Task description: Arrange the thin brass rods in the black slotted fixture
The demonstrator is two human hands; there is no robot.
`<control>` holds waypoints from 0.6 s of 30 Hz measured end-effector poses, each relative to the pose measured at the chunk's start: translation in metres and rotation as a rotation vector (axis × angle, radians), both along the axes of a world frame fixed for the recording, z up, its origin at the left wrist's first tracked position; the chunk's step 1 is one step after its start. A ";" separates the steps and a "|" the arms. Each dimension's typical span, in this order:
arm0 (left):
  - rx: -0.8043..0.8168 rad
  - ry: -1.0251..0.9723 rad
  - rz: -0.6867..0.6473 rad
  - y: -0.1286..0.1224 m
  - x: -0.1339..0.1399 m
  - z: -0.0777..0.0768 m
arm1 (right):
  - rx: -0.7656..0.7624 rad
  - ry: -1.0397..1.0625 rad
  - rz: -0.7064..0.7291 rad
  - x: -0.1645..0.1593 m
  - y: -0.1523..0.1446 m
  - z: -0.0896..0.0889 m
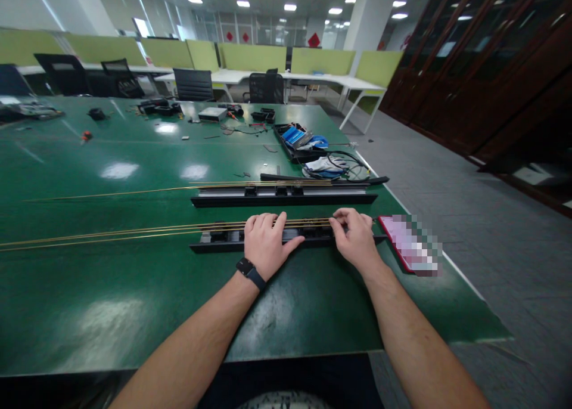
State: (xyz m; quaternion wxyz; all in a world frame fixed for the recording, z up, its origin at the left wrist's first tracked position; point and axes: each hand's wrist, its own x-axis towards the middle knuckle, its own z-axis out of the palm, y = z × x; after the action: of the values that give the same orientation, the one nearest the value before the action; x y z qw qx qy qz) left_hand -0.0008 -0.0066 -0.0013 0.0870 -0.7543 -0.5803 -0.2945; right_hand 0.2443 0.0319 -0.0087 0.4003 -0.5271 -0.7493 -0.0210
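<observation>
A long black rail [232,247] lies across the green table in front of me, with thin gold rods [179,229] along its top that run far out to the left. Over its middle rests my left hand [267,242], open, its fingers across the rods and its thumb spread along the near side. Near the rail's right end, my right hand [353,236] is closed in a pinch on the rods; the fingertips partly hide what they grip. Behind them a second black rail [286,200] lies parallel, with more gold rods along it.
At right lies a red-edged flat object [395,245], its face blurred. Farther back are a black tray [290,149] with blue items, gloves [326,166] and a cable [357,161]. Black parts and a pale box [213,114] sit at the table's far side.
</observation>
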 end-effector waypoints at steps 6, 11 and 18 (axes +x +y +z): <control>-0.004 0.008 0.002 0.000 0.000 0.001 | 0.002 -0.008 -0.034 0.004 0.002 -0.002; -0.002 0.006 0.000 0.000 0.000 0.001 | 0.017 -0.005 -0.035 0.003 0.001 -0.001; -0.009 0.001 0.007 0.000 0.000 0.001 | 0.019 0.001 0.011 0.001 0.000 -0.001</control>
State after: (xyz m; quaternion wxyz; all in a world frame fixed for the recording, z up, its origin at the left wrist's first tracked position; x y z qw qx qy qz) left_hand -0.0011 -0.0065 -0.0008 0.0851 -0.7527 -0.5842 -0.2913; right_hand 0.2455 0.0322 -0.0094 0.4056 -0.5191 -0.7519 -0.0256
